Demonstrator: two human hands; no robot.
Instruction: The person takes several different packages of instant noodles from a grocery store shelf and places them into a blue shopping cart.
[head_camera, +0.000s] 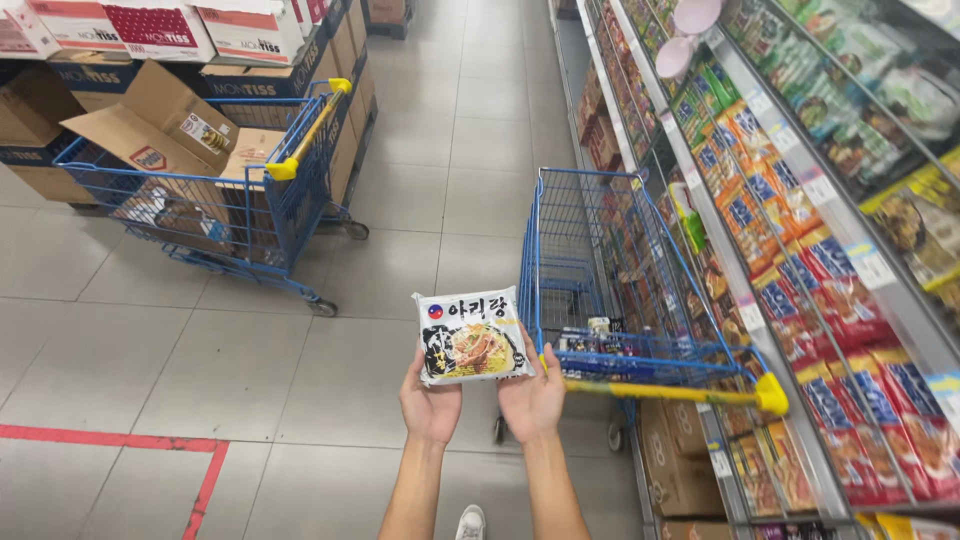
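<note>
White noodle packet (472, 337) sits gripped at its lower edge by left hand (430, 405) and right hand (533, 398), fingers clasping it. Blue cart (610, 300) stands at two o'clock, touching the shelf (800, 250).

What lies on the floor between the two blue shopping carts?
Nothing: in the head view, only bare grey floor tiles separate the cardboard-loaded cart from the cart by the shelves. The held noodle packet sits nearer the camera.
</note>
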